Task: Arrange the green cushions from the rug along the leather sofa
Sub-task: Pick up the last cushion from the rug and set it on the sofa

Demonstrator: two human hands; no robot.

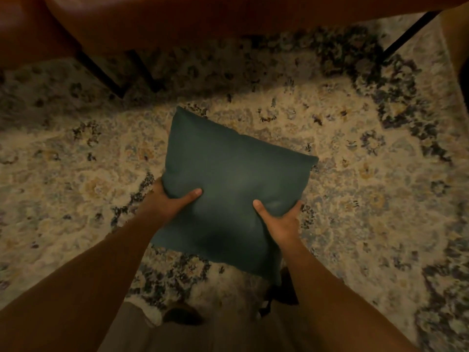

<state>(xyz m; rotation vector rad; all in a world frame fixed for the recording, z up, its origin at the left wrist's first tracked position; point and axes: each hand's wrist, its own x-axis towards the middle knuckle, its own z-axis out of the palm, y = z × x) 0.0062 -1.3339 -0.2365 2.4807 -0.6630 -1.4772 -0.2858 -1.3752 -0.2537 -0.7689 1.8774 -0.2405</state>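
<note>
A square dark green cushion [228,179] is held over the patterned rug [355,174], in the middle of the view. My left hand [170,201] grips its left edge, thumb on top and fingers hidden underneath. My right hand [279,219] grips its right edge the same way. The brown leather sofa [177,16] runs across the top of the view, its seat front facing me. No other cushion shows.
Black sofa legs [101,74] stand on the rug at the upper left, and another leg [406,34] at the upper right. My feet [182,313] and trousers show at the bottom, under the cushion.
</note>
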